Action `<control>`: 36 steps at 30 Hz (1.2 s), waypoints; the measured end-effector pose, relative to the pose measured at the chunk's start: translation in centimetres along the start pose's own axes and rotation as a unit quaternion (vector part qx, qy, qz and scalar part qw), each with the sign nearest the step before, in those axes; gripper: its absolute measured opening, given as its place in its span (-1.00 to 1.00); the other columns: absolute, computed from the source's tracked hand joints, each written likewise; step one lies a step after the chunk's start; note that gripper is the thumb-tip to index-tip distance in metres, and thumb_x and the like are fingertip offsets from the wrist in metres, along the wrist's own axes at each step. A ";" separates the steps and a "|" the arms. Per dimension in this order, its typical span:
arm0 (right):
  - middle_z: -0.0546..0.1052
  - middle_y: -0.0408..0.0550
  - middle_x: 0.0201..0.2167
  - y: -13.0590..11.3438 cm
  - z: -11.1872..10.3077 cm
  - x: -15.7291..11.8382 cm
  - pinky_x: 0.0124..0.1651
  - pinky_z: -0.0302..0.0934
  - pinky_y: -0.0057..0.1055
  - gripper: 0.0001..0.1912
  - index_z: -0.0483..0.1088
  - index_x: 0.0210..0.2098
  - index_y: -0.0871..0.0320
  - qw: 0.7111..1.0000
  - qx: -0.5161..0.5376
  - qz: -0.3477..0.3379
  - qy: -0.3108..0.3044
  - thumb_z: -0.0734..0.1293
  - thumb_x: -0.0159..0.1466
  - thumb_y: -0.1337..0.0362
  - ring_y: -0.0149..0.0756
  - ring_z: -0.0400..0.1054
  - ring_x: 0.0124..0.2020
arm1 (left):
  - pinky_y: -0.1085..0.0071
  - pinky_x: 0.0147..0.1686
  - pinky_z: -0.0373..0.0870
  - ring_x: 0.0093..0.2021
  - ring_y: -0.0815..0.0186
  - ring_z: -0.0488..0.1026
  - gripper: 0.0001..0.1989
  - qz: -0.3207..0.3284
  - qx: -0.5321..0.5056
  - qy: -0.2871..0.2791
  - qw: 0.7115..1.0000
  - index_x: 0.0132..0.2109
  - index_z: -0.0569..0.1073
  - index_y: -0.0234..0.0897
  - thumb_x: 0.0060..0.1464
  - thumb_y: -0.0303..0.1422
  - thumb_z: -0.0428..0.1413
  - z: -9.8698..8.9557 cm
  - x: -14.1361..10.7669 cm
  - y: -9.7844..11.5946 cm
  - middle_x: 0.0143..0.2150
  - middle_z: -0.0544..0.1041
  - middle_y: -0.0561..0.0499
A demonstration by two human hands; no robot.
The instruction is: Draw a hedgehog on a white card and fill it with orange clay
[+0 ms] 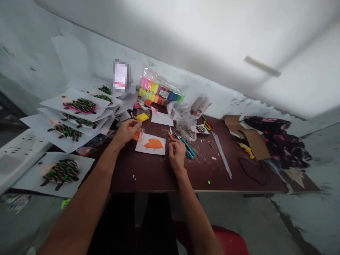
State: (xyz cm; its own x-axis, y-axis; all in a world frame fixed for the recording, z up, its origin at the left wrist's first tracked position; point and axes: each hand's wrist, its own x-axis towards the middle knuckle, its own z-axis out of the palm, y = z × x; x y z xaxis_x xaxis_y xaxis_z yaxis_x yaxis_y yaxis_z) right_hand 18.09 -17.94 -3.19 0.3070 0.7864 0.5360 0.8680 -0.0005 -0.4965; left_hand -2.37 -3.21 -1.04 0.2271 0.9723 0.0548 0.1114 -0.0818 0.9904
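Bare forearms (87, 187) over orange clay shape (153, 143)

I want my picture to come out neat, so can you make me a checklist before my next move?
1. Orange clay shape sits on the white card: ok.
2. Blue scissors lie off the card: ok.
3. Yellow clay lies off the card: ok.
4. Table near the card is free of scraps: not ok.
5. Left hand has a firm pinch on the small orange piece: cannot tell.
6. Right hand has a firm hold on the orange-handled tool: cannot tell.
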 end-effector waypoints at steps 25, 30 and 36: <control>0.52 0.04 -0.12 -0.9 -0.3 0.2 0.09 0.14 -0.18 -0.80 0.52 -0.33 0.12 1.000 0.016 -0.008 -0.021 0.24 0.25 0.39 -0.17 0.33 -0.02 | 0.36 -0.48 0.55 -0.38 0.28 0.53 -0.50 -0.026 -0.139 -0.025 0.990 -0.16 0.54 -0.36 -0.17 -0.07 0.30 1.0 -0.1 -0.6 -0.28 0.58 -0.04; 0.57 -0.03 -0.27 -2.6 0.0 2.4 0.06 0.21 -0.25 -0.79 0.49 -0.34 0.11 0.992 0.115 -0.003 -0.053 0.25 0.34 0.24 -0.23 0.42 -0.12 | 0.29 -0.22 0.54 -0.24 0.24 0.53 -0.49 0.029 -0.072 -0.072 0.994 -0.14 0.57 -0.33 -0.15 -0.03 0.26 1.2 -0.5 -0.4 -0.19 0.61 -0.07; 0.53 -0.15 -0.46 -4.6 2.4 5.7 -0.31 0.21 -0.46 -0.81 0.46 -0.40 0.14 0.961 0.221 0.057 -0.154 0.29 0.27 0.19 -0.37 0.35 -0.42 | 0.29 -0.18 0.49 -0.24 0.25 0.54 -0.49 0.046 -0.095 -0.107 0.989 -0.07 0.56 -0.32 -0.16 -0.12 0.28 1.3 -0.7 -0.4 -0.16 0.61 -0.09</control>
State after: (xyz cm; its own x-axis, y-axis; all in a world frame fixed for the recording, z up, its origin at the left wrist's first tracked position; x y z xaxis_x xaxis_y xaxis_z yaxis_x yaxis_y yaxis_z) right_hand 14.91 -11.99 0.45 0.2014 0.9422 0.2676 0.5644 0.1117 -0.8179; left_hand -1.29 -4.15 -1.61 0.4298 0.8922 0.1386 -0.0983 -0.1064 0.9895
